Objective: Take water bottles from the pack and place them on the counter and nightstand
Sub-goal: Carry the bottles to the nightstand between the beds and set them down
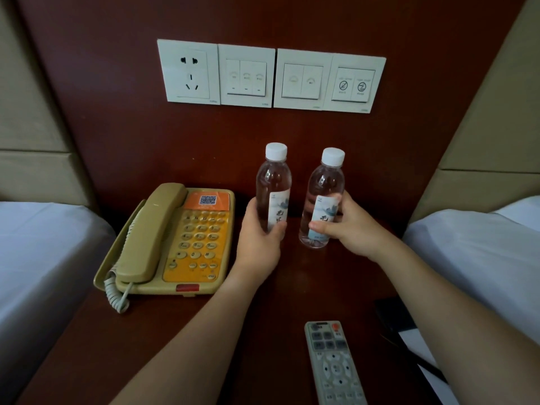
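Two clear water bottles with white caps and pale printed labels stand upright side by side over the dark wooden nightstand (181, 331). My left hand (260, 244) is wrapped around the lower part of the left bottle (274, 182). My right hand (350, 226) grips the right bottle (325, 185) at its label; this bottle's base is at the nightstand top, slightly tilted. I cannot tell whether the left bottle's base rests on the wood, since my hand covers it. The pack is out of view.
A beige and orange telephone (172, 241) sits left of the bottles. A grey remote control (333, 363) lies near the front edge, with a dark folder and paper (400, 320) to its right. White beds flank the nightstand. A switch and socket panel (271, 77) is on the wall.
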Demonstrator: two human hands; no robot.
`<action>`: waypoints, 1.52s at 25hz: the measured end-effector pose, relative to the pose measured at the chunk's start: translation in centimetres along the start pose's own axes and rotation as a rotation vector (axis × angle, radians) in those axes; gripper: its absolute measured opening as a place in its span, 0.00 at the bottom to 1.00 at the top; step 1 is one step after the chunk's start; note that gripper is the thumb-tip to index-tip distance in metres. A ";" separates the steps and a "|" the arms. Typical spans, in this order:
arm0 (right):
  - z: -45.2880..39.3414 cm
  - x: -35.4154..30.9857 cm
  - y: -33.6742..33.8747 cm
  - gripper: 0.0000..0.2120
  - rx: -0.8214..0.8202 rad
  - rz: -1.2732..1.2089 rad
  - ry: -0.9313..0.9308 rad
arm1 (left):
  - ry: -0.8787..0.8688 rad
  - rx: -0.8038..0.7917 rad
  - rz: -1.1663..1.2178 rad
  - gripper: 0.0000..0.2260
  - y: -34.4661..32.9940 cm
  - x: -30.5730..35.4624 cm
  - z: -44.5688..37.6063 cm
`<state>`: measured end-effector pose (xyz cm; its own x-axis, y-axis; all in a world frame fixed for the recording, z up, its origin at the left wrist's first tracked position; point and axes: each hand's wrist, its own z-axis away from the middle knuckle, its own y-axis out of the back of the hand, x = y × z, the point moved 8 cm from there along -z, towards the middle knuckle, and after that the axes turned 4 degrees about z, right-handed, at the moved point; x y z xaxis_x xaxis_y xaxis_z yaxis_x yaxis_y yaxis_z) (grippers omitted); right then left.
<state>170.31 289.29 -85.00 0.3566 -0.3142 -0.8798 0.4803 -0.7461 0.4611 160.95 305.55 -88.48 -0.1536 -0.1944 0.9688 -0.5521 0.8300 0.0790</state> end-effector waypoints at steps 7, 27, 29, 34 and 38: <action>-1.9 1.1 -0.4 0.24 0.049 -0.062 -0.005 | 0.026 -0.020 -0.208 0.32 -1.8 -0.1 -1.1; -2.9 1.6 -0.2 0.26 -0.075 -0.006 0.010 | 0.103 0.051 -0.075 0.25 -0.8 -0.7 -2.0; -2.9 1.6 -0.1 0.26 -0.066 0.012 0.009 | 0.110 0.048 -0.069 0.22 -0.8 -0.7 -2.1; -3.0 2.0 -0.2 0.27 -0.073 0.057 0.014 | 0.121 0.036 -0.074 0.27 -0.9 -0.9 -2.4; -3.1 2.1 -0.2 0.27 -0.059 0.075 0.002 | 0.126 0.042 -0.127 0.21 -0.8 -0.9 -2.6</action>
<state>173.48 290.63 -86.63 0.3951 -0.3668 -0.8422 0.4987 -0.6843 0.5320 163.65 306.37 -88.80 0.0224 -0.2270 0.9736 -0.5947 0.7798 0.1955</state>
